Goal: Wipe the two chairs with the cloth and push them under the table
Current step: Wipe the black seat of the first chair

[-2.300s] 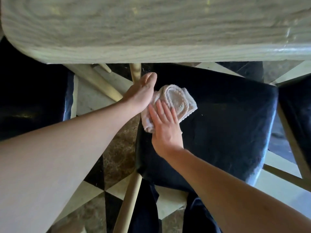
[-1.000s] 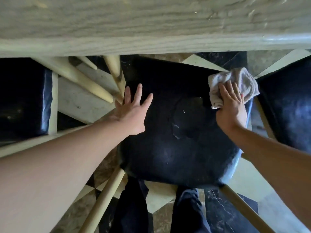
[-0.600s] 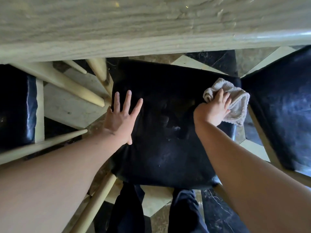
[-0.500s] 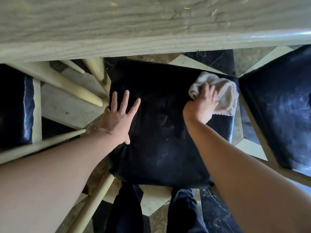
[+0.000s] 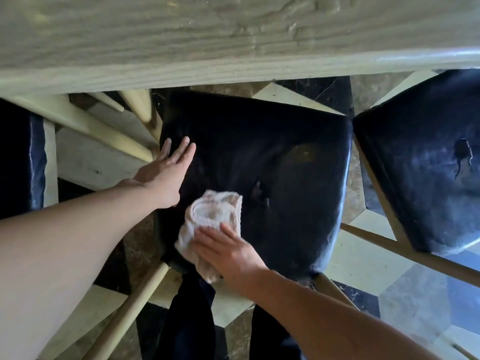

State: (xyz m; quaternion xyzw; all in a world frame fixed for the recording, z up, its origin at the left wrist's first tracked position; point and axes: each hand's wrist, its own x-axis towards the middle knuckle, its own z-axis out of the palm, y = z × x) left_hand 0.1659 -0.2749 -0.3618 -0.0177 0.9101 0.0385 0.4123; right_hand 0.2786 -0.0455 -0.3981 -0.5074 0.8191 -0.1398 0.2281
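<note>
A chair with a black padded seat (image 5: 280, 162) stands in front of me, its far edge just short of the pale wooden table (image 5: 207, 35). A crumpled whitish cloth (image 5: 213, 214) lies on the seat's near left corner. My right hand (image 5: 228, 250) presses flat on the cloth's near part. My left hand (image 5: 166, 172) rests flat on the seat's left edge, fingers straight and close together, holding nothing. A second black-seated chair (image 5: 426, 162) stands to the right, its seat torn in one spot.
A third dark seat (image 5: 20, 162) shows at the far left. Pale wooden chair legs and rungs (image 5: 104, 131) cross the space under the table. The floor (image 5: 363, 261) is patterned tile. My dark trouser legs (image 5: 192, 323) are just behind the chair.
My right hand has swept the cloth from the seat's far right corner across to its near left corner. My left hand has stayed on the left edge, its fingers drawn closer together.
</note>
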